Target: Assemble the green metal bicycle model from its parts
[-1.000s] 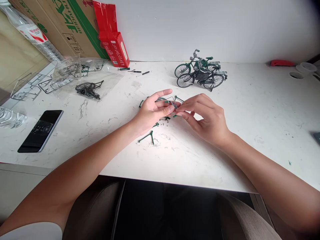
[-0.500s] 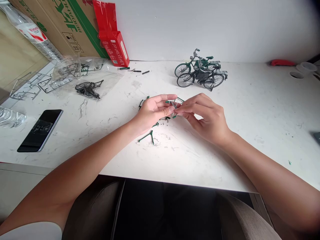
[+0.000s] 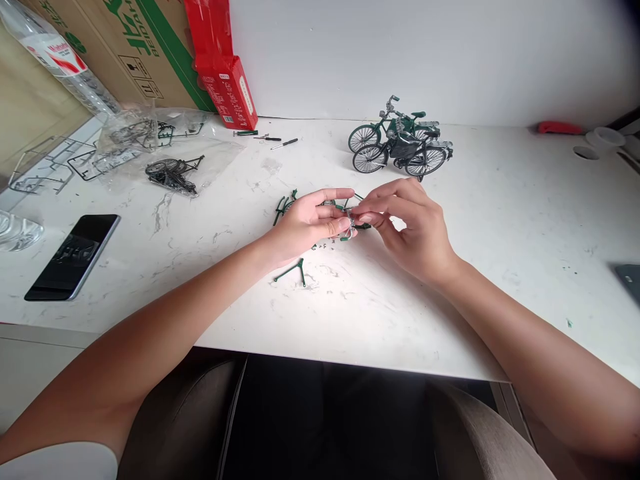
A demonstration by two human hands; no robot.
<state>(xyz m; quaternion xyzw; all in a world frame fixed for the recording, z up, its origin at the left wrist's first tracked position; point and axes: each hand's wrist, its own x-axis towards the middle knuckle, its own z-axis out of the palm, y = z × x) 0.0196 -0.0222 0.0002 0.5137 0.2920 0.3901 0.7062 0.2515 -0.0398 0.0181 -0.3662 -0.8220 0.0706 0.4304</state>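
My left hand (image 3: pixel 313 217) pinches a small silver model bicycle handlebar (image 3: pixel 349 233) with green grips between thumb and fingers, its index finger stretched out. Thumb and fingertips of my right hand (image 3: pixel 410 223) close on the same piece from the right. Whether they also hold a smaller part is hidden. Green model bicycle parts (image 3: pixel 283 205) lie behind my left hand, partly covered by it. Nearer to me rests a green Y-shaped frame piece (image 3: pixel 295 270), with several tiny screws (image 3: pixel 325 247) close to the hands.
Two assembled model bicycles (image 3: pixel 400 143) stand at the back. Small screwdrivers (image 3: pixel 284 143) lie near a red packet (image 3: pixel 233 93). On the left are bagged black parts (image 3: pixel 173 175), a phone (image 3: pixel 73 257), a bottle (image 3: pixel 63 60) and a carton (image 3: pixel 145 53). The table's front edge (image 3: pixel 350 363) runs before me.
The handlebar has turned in my fingers, its lower green grip shifting slightly left and down. My right hand has moved a little, its fingers more raised. The view has shifted slightly.
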